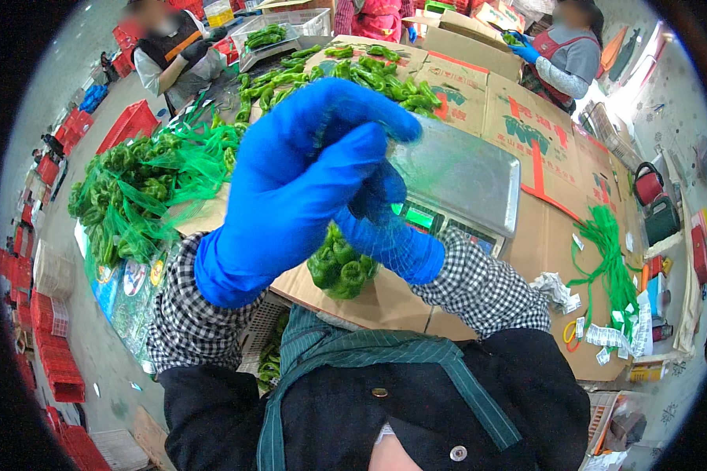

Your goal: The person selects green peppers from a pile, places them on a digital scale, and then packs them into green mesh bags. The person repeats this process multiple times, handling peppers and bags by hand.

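My left hand (291,192) and my right hand (393,235), both in blue gloves, are raised together near the middle, fingers curled and pinched on fine green mesh. The left is in front and hides part of the right. Beneath them is a green mesh bag of green peppers (339,271). Behind them is a digital scale (467,165) with a steel plate. Loose long green peppers (385,78) lie beyond it. A pile of netted green peppers (114,204) is at the left. Empty green net bags with white tags (609,267) lie at the right.
Cardboard (503,275) covers the table. Co-workers stand at the back left (161,78), back middle (369,20) and back right (565,74). Red crates (59,357) line the floor at left. Scissors with yellow handles (570,336) lie near the table's right edge.
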`<state>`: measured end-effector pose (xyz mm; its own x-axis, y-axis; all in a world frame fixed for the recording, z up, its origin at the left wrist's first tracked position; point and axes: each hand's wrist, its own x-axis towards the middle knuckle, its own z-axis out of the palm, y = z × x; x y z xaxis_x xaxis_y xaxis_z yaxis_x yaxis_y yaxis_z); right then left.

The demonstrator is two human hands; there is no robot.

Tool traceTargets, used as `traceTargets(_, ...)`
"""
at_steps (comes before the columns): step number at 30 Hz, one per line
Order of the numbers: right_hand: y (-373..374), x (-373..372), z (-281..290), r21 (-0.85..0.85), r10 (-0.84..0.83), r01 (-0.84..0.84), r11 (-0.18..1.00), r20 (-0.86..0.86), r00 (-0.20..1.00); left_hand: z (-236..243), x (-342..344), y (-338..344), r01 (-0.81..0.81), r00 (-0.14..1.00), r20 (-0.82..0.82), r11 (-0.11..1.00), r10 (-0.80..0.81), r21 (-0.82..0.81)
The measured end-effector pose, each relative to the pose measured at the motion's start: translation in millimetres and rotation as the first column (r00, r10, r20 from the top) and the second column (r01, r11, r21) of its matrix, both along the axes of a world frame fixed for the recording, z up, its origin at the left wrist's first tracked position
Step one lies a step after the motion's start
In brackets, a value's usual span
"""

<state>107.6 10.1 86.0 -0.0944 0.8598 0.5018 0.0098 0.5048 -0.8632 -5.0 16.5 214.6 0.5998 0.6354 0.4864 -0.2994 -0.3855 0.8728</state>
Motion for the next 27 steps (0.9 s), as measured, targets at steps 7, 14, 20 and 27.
traceTargets(7,-5,4,76,-0.323,0.090,-0.205,0.924,-0.337,0.937,-70,-35,59,-0.323,0.933,0.092,0.920,0.349,-0.221)
traceTargets(14,-4,5,102,-0.242,0.113,-0.183,0.953,-0.277,0.954,-151,-10,15,0.082,0.947,-0.304,0.993,-0.105,-0.086)
traceTargets(20,-13,19,123,0.021,0.002,0.001,1.000,-0.143,0.990,-165,11,5,-0.195,0.980,-0.122,0.874,0.157,-0.445)
traceTargets(27,73,145,20,-0.176,-0.280,0.247,0.953,-0.197,0.940,-105,-19,20,0.115,0.989,-0.038,0.917,-0.140,-0.381)
